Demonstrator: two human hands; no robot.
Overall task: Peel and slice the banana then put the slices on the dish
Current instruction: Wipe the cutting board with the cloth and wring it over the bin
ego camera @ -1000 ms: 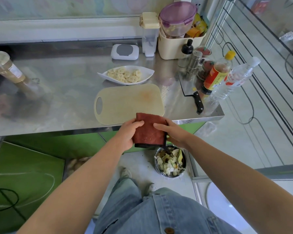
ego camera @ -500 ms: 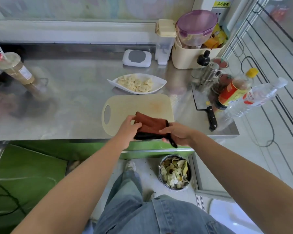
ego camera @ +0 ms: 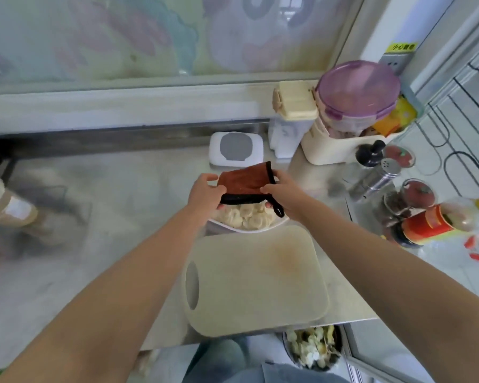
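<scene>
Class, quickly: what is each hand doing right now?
Left hand: holding the cloth by its left edge.
Right hand: holding the cloth's right edge.

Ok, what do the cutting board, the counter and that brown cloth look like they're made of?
Cutting board: likely matte beige plastic, smooth, faintly stained. Counter: stainless steel, brushed, showing blurry reflections. Brown cloth: soft napped fabric, possibly microfibre, with black stitched edging.

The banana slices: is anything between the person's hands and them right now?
Yes. A brown cloth, gripped by both the left hand and the right hand, hangs over the far part of the dish and hides some banana slices. Whether it touches them cannot be told.
</scene>
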